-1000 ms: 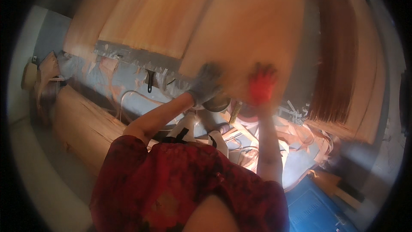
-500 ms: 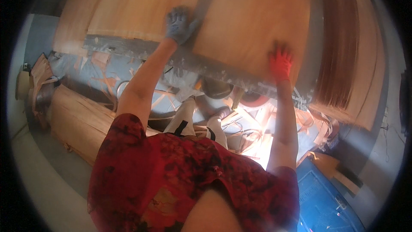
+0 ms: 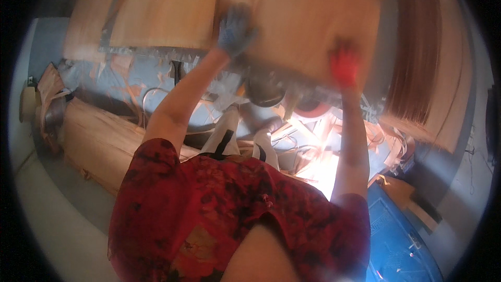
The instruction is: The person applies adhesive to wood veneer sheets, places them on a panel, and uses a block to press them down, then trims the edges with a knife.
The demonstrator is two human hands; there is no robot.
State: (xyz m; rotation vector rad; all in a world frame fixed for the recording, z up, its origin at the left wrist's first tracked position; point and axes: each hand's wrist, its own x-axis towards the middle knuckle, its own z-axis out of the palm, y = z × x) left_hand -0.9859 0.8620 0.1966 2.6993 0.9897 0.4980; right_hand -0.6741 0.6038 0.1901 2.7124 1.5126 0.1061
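Note:
My left hand (image 3: 235, 30), in a grey-blue glove, lies over the left edge of a wide, thin wood veneer sheet (image 3: 313, 15), fingers stretched out. My right hand (image 3: 344, 65), in a red glove and blurred by motion, rests on the same sheet near its front right part, fingers apart. Another veneer sheet (image 3: 167, 13) lies to the left, with its right edge close to my left hand. Beneath the sheets shows the worn grey front edge of the worktable (image 3: 292, 84).
Dark brown veneer (image 3: 417, 47) lies stacked at the right. A veneer bundle (image 3: 104, 138) sits at lower left. Loose veneer strips (image 3: 308, 149) litter the area beneath the table, near a dark round container (image 3: 265, 93). A blue box (image 3: 399, 235) stands at lower right.
My left hand has shifted right and slightly up. The grey gap between the left and middle sheets has mostly been covered. My right hand has moved only slightly.

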